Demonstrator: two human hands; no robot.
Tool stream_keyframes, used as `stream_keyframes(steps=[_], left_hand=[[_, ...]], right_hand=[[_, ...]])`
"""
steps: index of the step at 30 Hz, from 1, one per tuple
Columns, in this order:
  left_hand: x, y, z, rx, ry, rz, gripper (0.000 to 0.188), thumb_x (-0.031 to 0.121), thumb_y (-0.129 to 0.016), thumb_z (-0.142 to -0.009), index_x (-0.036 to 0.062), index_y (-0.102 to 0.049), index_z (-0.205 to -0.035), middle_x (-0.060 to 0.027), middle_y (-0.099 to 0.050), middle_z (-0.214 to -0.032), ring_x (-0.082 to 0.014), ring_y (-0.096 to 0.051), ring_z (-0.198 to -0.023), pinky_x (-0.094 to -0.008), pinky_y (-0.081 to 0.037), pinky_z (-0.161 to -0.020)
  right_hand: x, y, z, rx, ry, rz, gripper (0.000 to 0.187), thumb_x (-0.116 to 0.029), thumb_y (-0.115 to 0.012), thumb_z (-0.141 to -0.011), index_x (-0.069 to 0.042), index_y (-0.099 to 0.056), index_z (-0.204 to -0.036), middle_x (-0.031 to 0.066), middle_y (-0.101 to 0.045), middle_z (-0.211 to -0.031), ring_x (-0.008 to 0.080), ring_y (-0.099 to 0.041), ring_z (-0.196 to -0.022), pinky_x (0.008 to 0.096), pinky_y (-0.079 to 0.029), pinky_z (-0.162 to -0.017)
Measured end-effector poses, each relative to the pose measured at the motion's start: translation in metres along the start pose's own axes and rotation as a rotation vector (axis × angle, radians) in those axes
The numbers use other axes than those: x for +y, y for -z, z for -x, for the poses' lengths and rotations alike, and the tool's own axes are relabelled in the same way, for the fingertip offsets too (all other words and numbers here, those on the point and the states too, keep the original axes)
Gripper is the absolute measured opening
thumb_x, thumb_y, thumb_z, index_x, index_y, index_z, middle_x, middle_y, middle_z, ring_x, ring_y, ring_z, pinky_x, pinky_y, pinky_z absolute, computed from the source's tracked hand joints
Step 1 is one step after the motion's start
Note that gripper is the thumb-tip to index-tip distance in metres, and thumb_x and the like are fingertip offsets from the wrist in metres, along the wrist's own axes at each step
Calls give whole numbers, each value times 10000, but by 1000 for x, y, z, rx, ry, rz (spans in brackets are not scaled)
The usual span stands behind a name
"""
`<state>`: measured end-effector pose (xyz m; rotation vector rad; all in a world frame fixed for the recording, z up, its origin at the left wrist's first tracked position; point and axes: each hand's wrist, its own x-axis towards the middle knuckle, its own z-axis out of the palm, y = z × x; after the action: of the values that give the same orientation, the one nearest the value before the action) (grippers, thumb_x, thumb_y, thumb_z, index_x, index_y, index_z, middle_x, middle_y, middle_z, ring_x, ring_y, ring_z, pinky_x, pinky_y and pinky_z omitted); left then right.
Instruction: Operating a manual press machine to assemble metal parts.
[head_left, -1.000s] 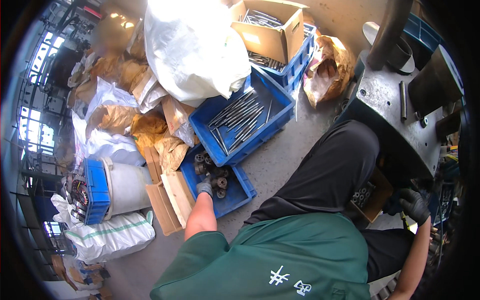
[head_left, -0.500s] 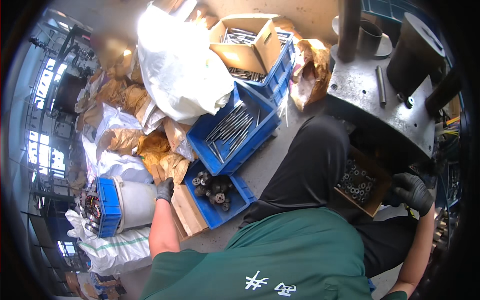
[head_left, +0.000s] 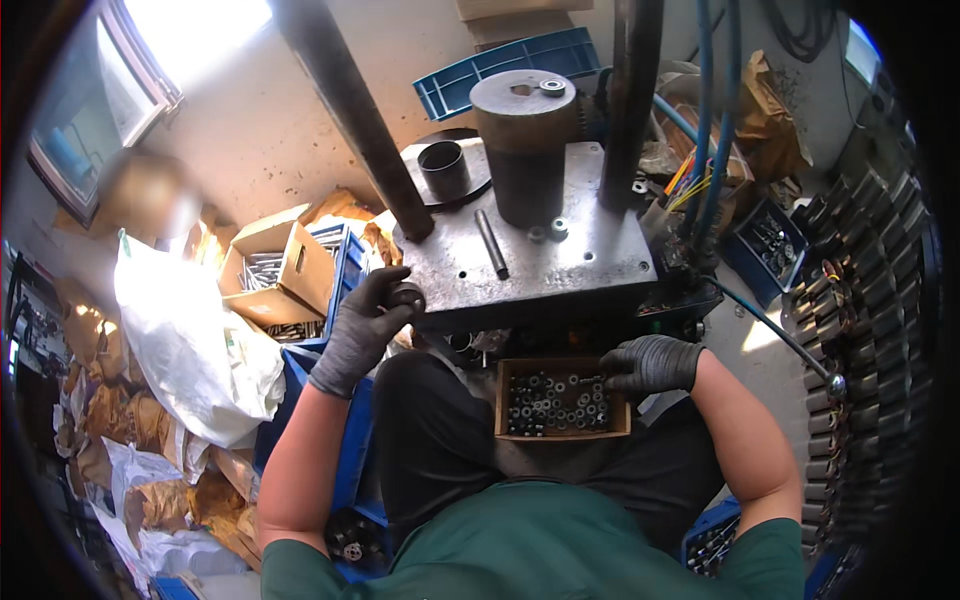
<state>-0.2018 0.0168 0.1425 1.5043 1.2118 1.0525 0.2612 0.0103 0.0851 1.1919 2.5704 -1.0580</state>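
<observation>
My left hand (head_left: 362, 330), in a grey glove, is at the left front corner of a metal press table (head_left: 540, 275). Its thumb and fingers pinch a dark round metal part (head_left: 405, 296). My right hand (head_left: 655, 365), also gloved, reaches over the right end of a shallow brown box (head_left: 565, 436) between my legs. Small ring bearings (head_left: 548, 403) lie loose in that box. The right fingers are bent together, their tips partly hidden, so what they hold cannot be made out. On the table, a thick steel cylinder (head_left: 527, 160) stands upright with a bearing (head_left: 552, 88) on top.
Two steel columns (head_left: 352, 115) (head_left: 628, 110) rise from the table. A metal rod (head_left: 492, 244) and a small ring (head_left: 560, 229) lie on it, near a short tube (head_left: 443, 172). Left are a white sack (head_left: 190, 340) and a carton of rods (head_left: 285, 270); right, stacked metal parts (head_left: 850, 330).
The view has swung right toward the press. My left hand has left the side of the blue crate of dark parts and now holds a round part by the table. My right hand has moved onto the box.
</observation>
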Motion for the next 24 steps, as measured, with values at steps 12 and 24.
stream_keyframes(steps=[12, 24], left_hand=[[-14, -171, -125, -153, -238, -493, 636, 98, -791, -900, 126, -573, -1498, -120, -710, -1261, -265, -683, -1122, -398, -559, -995], [-19, -173, -126, -105, -275, -583, 477, 210, -816, -923, 19, -656, -1329, -202, -685, -1197, -290, -714, -1108, -417, -581, -972]], right_hand=[[25, -29, 13, -139, -259, 45, 522, -517, -648, -1002, -111, -729, -1320, 214, -768, -1167, 407, -716, -1129, 504, -545, -1000], [97, -55, 11, -129, -403, 301, 433, -393, -689, -919, -89, -771, -1216, 222, -746, -1159, 409, -713, -1135, 518, -562, -985]])
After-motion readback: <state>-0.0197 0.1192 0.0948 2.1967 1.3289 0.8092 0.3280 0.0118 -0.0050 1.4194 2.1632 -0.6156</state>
